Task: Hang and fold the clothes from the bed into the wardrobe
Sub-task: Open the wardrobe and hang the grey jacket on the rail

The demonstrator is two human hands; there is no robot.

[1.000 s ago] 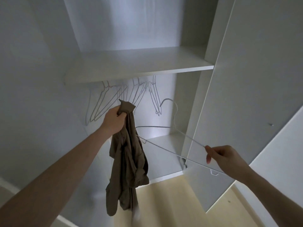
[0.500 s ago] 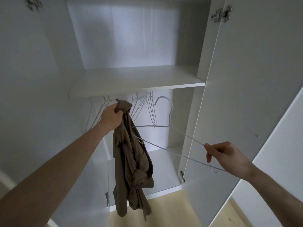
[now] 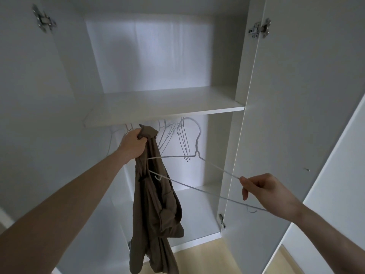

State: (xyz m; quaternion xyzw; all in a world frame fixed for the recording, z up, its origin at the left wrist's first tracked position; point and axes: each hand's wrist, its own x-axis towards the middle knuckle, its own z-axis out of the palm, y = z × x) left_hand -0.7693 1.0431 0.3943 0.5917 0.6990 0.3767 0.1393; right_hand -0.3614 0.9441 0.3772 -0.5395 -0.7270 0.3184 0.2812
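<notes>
Garment (brown, looks like a shirt or light jacket, bunched) hangs from the left hand, held up in front of the open wardrobe, just below the shelf edge. Left hand is fisted tight around the top of the fabric, near the collar by the look of it. Right hand pinches one arm of a white wire hanger between thumb and fingers; the hanger's far end is touching or poking into the garment around chest height, can't tell which.

Step in hand, as I read it: threading the hanger into the garment. Not hung yet.

Risks:
- Fabric is twisted and folded on itself, so the hanger tip can snag a sleeve or go into the wrong opening.
- Pinch sits far out on a thin wire, which means poor leverage; the hanger can rotate or slip out.
- Spare hangers crowd the rail right behind the hook, so it can tangle with them.
- Loosen the left fist before the shoulders seat and the garment drops to the floor.
</notes>
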